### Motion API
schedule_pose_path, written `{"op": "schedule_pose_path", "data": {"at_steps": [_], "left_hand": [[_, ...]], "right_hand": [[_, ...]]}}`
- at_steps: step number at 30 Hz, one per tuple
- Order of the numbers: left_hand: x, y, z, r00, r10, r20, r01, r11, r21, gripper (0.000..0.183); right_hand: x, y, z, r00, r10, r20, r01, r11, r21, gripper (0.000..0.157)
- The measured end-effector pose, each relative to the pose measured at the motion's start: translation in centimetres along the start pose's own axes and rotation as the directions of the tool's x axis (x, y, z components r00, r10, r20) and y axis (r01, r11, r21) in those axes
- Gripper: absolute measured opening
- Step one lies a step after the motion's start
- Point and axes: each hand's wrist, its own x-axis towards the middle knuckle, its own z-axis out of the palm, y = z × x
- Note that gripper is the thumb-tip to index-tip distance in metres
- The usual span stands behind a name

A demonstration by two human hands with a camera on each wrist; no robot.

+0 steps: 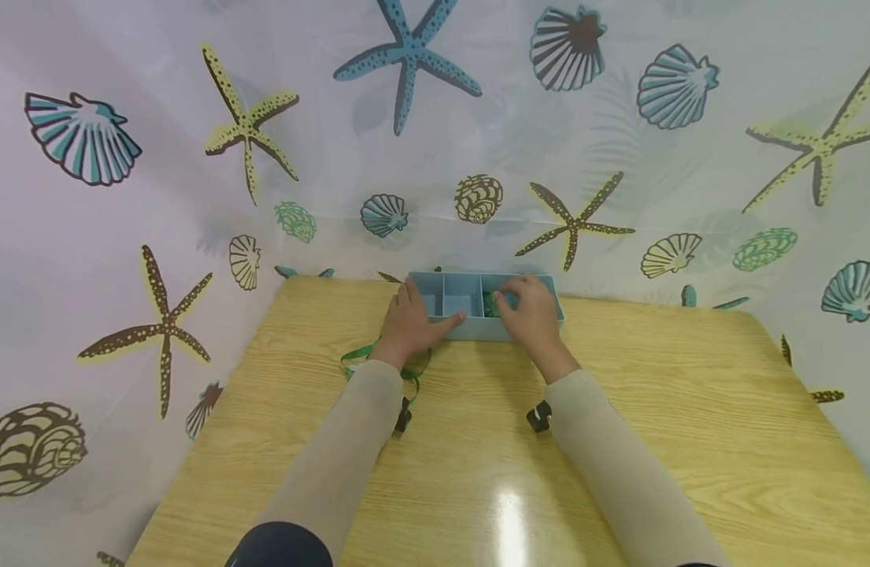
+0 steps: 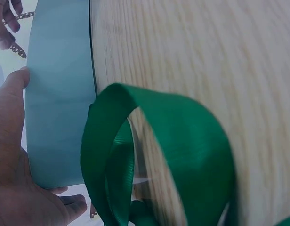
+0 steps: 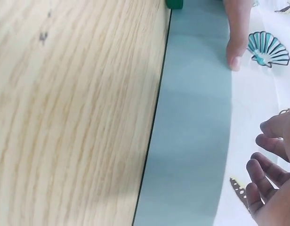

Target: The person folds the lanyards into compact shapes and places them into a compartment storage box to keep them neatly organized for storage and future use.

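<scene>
A blue-grey divided box (image 1: 470, 329) stands at the back of the wooden table, against the patterned cloth. My left hand (image 1: 409, 321) holds its left end, thumb on the front rim and fingers around the end wall. Over the right-hand compartment is my right hand (image 1: 530, 315), its fingers loosely bent; in the right wrist view nothing shows between them. Something green (image 1: 490, 304) lies in the box beside that hand, partly hidden by it. A green ribbon (image 2: 182, 136) loops near my left wrist, in front of the box.
Wooden table (image 1: 690, 394) extends to both sides and toward me. Behind it hangs a white cloth (image 1: 321, 157) printed with shells and starfish. Small black devices (image 1: 538, 417) sit under both wrists.
</scene>
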Motion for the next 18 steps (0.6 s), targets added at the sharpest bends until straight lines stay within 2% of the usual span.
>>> {"op": "schedule_pose_path", "data": {"at_steps": [4,11,18], "left_hand": [[0.4,-0.1,0.3,0.999,-0.009,0.033,0.009,1.000,-0.001,0.134],[1.0,-0.5,0.6,0.999,-0.004,0.040,0.005,1.000,-0.006,0.138],[0.4,-0.9,0.2,0.999,-0.003,0.043,0.010,0.988,-0.153,0.139]], "right_hand": [[-0.7,-0.4,-0.6,1.000,-0.023,-0.005,0.024,0.998,0.053,0.017],[-2.0,-1.3,-1.9,0.996,-0.091,0.016,0.089,0.987,0.133,0.021],[-3.4,-2.3,-3.4,0.989,-0.149,-0.001,0.147,0.974,0.174,0.020]]}}
